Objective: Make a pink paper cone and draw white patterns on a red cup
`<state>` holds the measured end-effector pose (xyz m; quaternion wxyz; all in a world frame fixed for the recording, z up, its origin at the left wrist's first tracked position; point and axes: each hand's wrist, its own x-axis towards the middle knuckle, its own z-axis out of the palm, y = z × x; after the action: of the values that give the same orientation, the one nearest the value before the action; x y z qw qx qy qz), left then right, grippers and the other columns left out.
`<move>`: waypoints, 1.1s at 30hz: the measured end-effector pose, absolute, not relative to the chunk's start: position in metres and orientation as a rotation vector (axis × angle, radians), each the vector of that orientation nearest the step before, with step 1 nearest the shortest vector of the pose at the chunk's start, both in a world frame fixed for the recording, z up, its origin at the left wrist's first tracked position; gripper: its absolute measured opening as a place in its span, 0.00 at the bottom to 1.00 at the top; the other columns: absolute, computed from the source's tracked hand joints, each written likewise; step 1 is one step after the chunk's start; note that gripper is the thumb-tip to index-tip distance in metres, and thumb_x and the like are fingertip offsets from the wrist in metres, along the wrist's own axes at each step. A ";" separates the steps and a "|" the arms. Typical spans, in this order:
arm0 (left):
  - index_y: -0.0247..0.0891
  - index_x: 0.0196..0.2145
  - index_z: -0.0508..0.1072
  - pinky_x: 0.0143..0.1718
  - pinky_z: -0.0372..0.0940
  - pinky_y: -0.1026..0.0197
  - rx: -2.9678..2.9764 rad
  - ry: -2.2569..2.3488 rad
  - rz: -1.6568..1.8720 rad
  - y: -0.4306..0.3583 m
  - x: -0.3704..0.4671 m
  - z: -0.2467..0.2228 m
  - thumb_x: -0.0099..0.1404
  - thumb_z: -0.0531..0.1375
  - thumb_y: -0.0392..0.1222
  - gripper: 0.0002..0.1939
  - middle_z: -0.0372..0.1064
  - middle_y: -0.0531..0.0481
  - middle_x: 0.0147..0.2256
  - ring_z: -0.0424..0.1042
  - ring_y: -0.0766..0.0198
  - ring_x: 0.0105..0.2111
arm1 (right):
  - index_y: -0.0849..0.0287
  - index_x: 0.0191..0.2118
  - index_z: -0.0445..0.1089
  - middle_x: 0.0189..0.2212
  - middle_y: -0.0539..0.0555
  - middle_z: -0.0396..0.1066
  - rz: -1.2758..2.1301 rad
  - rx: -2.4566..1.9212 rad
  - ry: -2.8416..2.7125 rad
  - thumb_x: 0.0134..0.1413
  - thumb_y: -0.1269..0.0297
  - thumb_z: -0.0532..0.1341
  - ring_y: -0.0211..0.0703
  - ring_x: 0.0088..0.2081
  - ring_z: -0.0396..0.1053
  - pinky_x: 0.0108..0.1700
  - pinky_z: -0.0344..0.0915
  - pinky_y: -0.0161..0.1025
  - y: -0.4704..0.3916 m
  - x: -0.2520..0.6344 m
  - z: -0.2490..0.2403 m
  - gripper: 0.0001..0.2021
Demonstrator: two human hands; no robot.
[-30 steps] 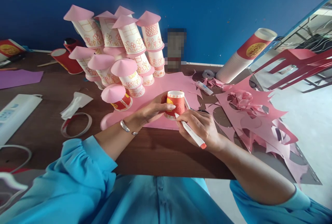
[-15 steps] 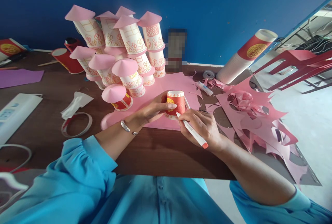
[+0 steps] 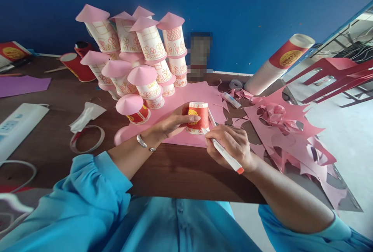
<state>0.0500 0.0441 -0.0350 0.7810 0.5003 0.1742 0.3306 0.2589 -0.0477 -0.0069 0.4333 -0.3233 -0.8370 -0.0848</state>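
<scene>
A red paper cup (image 3: 204,116) with a yellow emblem and white bands at top and bottom is held by my left hand (image 3: 176,121), thumb across its front. In my right hand (image 3: 231,143) is a white marker (image 3: 227,155) with an orange-red end; its tip is at the cup's lower right, by the white band. A second white pen (image 3: 212,118) lies just behind the right hand. Pink paper (image 3: 189,94) is spread beneath. To the left stand several decorated cup towers (image 3: 150,44) with pink cone roofs, and a short red one (image 3: 141,115) in front.
Pink paper scraps (image 3: 282,135) cover the table's right side, near a glue tube (image 3: 231,100), a grey tape roll (image 3: 236,84) and a tall cup stack (image 3: 276,64). At left are a large tape ring (image 3: 87,139), a power strip (image 3: 21,129) and purple paper (image 3: 25,84).
My right hand and the marker have moved slightly right, and the tip now sits lower on the cup, by its bottom band. My left hand still holds the cup.
</scene>
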 end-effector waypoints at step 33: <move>0.40 0.54 0.81 0.45 0.77 0.54 1.098 0.336 0.726 0.048 0.051 -0.043 0.70 0.75 0.52 0.20 0.84 0.42 0.45 0.84 0.54 0.42 | 0.54 0.44 0.69 0.30 0.47 0.79 -0.258 -0.844 -2.120 0.67 0.79 0.63 0.37 0.26 0.77 0.31 0.71 0.35 -0.048 0.258 -0.008 0.11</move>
<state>0.0509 0.0483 -0.0430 0.7779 0.5079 0.1554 0.3357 0.2580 -0.0475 -0.0081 0.4100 -0.3353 -0.8420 -0.1023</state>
